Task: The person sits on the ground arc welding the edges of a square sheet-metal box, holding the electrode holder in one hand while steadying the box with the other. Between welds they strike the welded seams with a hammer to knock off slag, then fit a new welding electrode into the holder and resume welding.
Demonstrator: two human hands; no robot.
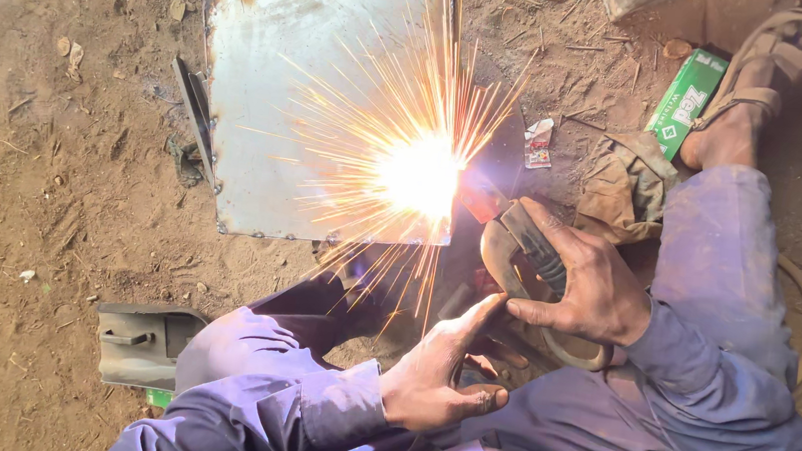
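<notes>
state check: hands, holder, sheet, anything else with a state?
right hand: closed around the electrode holder
electrode holder: gripped, tip at the arc
arc: lit, throwing sparks
metal sheet: flat on the dirt, scorched along its top edge
left hand: open, fingers spread, holding nothing visible
green box: lying on the ground; open or shut unclear
welding mask: set down on the ground

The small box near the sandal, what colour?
Green with white markings, clearest in the head view.
</notes>
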